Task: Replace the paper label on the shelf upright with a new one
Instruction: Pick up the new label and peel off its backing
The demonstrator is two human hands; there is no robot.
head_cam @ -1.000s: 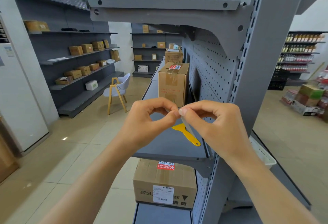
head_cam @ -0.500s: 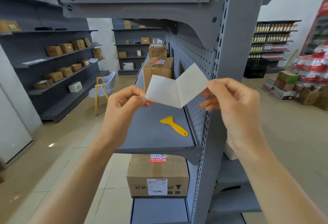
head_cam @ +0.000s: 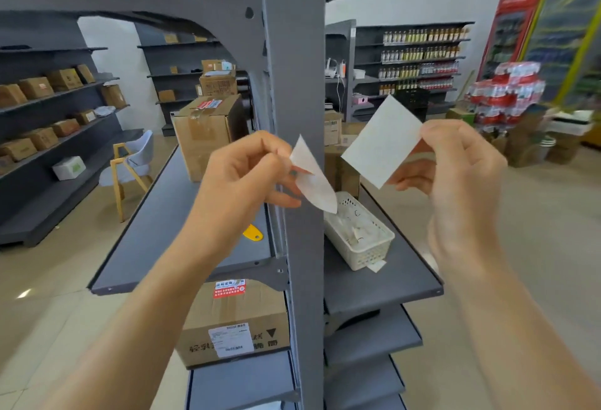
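The grey shelf upright runs down the middle of the view, its face bare in front of me. My left hand pinches a curled white paper sheet just left of the upright's face. My right hand holds a flat white rectangular paper by its right edge, to the right of the upright. The two papers are apart from each other. I cannot tell which one is the sticky label and which the backing.
A white plastic basket with paper scraps stands on the right-hand shelf. A yellow scraper lies on the left-hand shelf, behind my left wrist. Cardboard boxes stand on the shelves. A chair is in the left aisle.
The folded paper that both hands held together has come apart into two pieces, one in each hand. My view has swung right, so the upright is now centred.
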